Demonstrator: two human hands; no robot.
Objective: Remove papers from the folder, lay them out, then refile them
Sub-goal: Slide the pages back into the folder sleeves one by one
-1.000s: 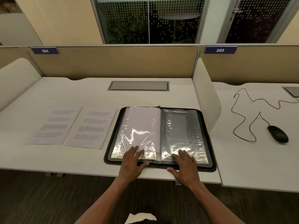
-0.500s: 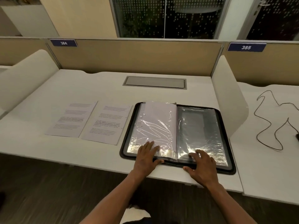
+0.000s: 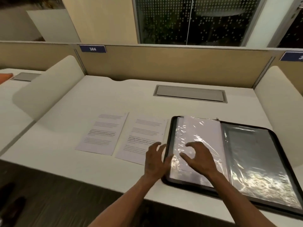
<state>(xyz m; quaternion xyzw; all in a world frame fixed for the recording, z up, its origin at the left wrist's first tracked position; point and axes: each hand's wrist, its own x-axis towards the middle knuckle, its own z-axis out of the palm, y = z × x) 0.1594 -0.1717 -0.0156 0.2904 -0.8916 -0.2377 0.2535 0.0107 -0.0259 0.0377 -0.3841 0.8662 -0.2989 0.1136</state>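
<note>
1. Glossy plastic sleeves (image 3: 196, 138) fill the open folder (image 3: 170, 128) on the worktop (image 3: 114, 95); two papers (image 3: 103, 133) lie beside it.
2. Your left hand (image 3: 155, 161) and right hand (image 3: 199, 158) hover with spread fingers, holding nothing.
3. Sleeves are likely slippery and limp; pinch paper edges.

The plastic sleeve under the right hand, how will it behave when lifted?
The plastic sleeve looks wrinkled and thin, so probably floppy. Its glossy glare suggests a slippery surface. The sheet inside may stiffen it slightly.
</note>
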